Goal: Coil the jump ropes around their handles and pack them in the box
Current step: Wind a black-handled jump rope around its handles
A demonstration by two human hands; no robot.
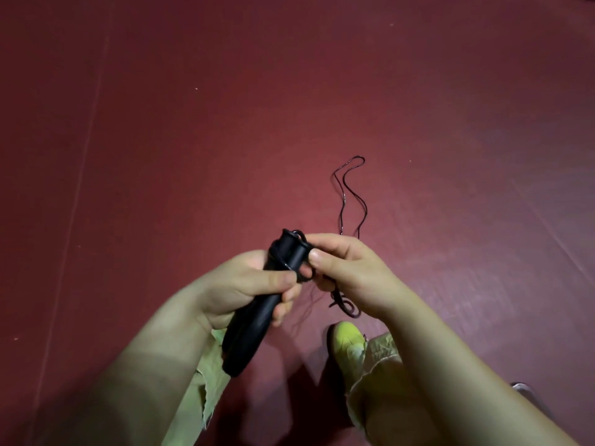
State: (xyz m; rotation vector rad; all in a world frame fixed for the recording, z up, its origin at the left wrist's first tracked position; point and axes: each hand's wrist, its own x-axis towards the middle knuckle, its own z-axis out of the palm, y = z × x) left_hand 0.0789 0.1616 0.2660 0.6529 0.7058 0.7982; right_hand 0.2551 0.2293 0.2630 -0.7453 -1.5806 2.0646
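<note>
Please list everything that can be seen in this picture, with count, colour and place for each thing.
handles: two, black, held side by side in the middle of the view, tilted, top ends pointing away from the person.
rope: one, thin and black, a few turns around the handles near their top; the loose part lies as a long loop on the floor beyond the hands.
floor: one, dark red, fills the view.
shoe: one visible, yellow-green, lower centre on the floor.
trousers: pale green, frayed hems, bottom of the view.
left hand: grips the handles around their middle.
right hand: pinches the rope beside the handles' top.
</note>
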